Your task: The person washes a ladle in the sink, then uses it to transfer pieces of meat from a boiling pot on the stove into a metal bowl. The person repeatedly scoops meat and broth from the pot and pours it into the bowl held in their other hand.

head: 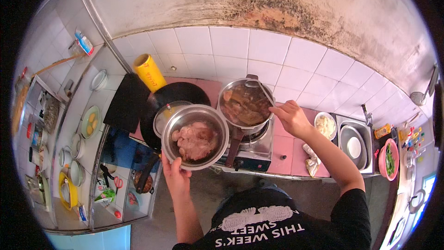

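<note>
My left hand grips the near rim of a stainless steel bowl, with the thumb on the rim. Pieces of pale pinkish meat lie inside it. My right hand holds the handle of a metal spoon or ladle, whose head rests at the far rim of a saucepan. Brown liquid with meat pieces fills the pan, which stands on a gas stove. The bowl is just left of the saucepan, above a glass lid and a black wok.
A yellow tube stands behind the wok. To the right are a bowl of pale slices, a cloth, a sink and a pink basin of greens. Shelves at left hold dishes, scissors and a bowl of eggs.
</note>
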`<action>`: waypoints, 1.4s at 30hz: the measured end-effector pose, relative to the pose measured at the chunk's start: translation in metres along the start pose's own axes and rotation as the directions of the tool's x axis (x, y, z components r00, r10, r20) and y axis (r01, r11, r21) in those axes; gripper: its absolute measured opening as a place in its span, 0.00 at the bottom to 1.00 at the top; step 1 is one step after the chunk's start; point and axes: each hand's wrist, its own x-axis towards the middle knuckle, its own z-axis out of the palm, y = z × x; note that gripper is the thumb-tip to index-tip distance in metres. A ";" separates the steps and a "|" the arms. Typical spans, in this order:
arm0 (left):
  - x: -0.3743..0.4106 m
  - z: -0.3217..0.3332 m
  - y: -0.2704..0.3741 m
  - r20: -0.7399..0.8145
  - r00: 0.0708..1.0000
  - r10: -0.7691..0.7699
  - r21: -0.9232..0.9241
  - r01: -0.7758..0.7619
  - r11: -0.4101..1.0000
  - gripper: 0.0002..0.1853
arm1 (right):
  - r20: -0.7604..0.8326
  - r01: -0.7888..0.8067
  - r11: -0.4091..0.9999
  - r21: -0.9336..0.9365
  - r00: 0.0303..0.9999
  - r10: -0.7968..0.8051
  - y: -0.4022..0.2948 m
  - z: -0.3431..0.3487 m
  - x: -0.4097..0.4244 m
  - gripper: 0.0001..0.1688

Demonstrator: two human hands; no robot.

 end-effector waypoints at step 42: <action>-0.022 -0.011 0.001 -0.068 0.996 -0.055 -0.062 0.051 0.997 0.30 | 0.075 -0.478 0.329 0.814 0.650 0.757 0.024 -0.038 -0.003 0.13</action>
